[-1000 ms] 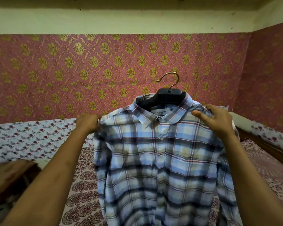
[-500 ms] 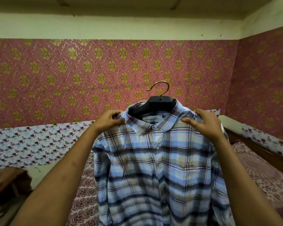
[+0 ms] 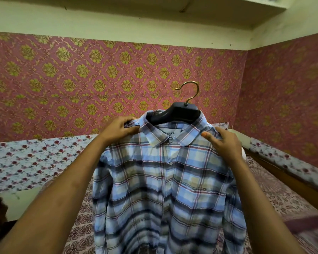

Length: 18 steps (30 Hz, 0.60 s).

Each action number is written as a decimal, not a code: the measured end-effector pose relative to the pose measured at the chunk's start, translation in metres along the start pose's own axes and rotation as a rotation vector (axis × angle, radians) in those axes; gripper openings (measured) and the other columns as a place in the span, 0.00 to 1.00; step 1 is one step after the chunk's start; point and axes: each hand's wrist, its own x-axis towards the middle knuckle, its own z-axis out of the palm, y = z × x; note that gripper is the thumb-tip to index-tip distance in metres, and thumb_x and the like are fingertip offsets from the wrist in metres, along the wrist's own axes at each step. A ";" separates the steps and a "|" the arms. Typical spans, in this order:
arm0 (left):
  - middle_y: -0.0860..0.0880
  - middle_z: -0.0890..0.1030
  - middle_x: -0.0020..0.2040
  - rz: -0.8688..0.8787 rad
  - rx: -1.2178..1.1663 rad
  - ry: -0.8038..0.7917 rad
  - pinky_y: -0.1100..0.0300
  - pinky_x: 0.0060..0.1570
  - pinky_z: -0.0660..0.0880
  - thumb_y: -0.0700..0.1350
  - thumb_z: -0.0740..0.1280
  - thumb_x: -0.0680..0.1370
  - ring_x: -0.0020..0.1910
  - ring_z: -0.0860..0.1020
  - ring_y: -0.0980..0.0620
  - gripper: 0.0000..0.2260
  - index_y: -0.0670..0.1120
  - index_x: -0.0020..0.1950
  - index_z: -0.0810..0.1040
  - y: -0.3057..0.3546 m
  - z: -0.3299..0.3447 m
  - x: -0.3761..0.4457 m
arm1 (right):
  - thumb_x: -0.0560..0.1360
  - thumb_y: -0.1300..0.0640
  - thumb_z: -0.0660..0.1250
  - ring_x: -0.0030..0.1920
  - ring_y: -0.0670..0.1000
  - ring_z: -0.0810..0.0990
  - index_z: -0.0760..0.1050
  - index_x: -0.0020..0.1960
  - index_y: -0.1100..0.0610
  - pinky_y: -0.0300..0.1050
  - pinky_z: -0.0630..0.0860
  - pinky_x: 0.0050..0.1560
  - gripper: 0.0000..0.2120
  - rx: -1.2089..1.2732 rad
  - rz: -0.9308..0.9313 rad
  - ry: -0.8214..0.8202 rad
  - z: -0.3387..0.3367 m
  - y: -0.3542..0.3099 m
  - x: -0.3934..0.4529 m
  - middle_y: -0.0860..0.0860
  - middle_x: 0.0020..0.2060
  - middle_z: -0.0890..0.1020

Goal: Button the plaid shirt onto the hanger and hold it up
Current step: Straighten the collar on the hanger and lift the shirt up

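One plaid shirt [image 3: 165, 189] on one hanger [image 3: 174, 113]; gripped at both shoulders by left hand [image 3: 120, 128] and right hand [image 3: 226, 143], fingers closed on cloth.

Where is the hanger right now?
In the head view the black hanger sits inside the collar of the plaid shirt, right of centre, between the left hand and right hand, with its brass hook against the pink patterned wall.

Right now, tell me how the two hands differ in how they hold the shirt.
The left hand pinches a fold of the shirt at its shoulder, fingers curled shut; the right hand grips more loosely, thumb laid on the front. The left sits higher and close to the collar, the right lower. Both hold a shoulder over the hanger.
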 end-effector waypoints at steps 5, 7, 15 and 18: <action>0.47 0.71 0.31 0.071 0.135 -0.011 0.57 0.32 0.63 0.64 0.60 0.70 0.30 0.69 0.50 0.26 0.39 0.42 0.72 -0.007 -0.011 -0.004 | 0.66 0.28 0.59 0.29 0.55 0.69 0.67 0.30 0.54 0.45 0.59 0.30 0.28 -0.067 0.068 0.088 -0.009 -0.026 -0.025 0.49 0.22 0.65; 0.42 0.74 0.33 0.109 0.183 0.000 0.54 0.34 0.65 0.68 0.56 0.68 0.32 0.73 0.43 0.29 0.41 0.43 0.72 -0.011 -0.011 -0.003 | 0.64 0.31 0.58 0.28 0.54 0.68 0.68 0.30 0.55 0.45 0.59 0.29 0.26 -0.101 0.092 0.121 -0.020 -0.038 -0.038 0.51 0.23 0.66; 0.49 0.72 0.30 0.339 0.042 -0.084 0.56 0.31 0.63 0.68 0.56 0.68 0.29 0.69 0.48 0.21 0.50 0.38 0.70 0.054 0.041 0.005 | 0.61 0.26 0.54 0.39 0.60 0.78 0.78 0.43 0.58 0.49 0.67 0.33 0.36 -0.437 0.241 0.279 -0.120 -0.043 -0.101 0.57 0.35 0.81; 0.49 0.72 0.31 0.459 0.041 -0.085 0.55 0.31 0.63 0.67 0.53 0.66 0.30 0.70 0.47 0.23 0.50 0.40 0.72 0.101 0.072 0.004 | 0.60 0.24 0.55 0.38 0.61 0.77 0.75 0.40 0.61 0.49 0.66 0.34 0.39 -0.530 0.311 0.340 -0.173 -0.044 -0.133 0.58 0.33 0.80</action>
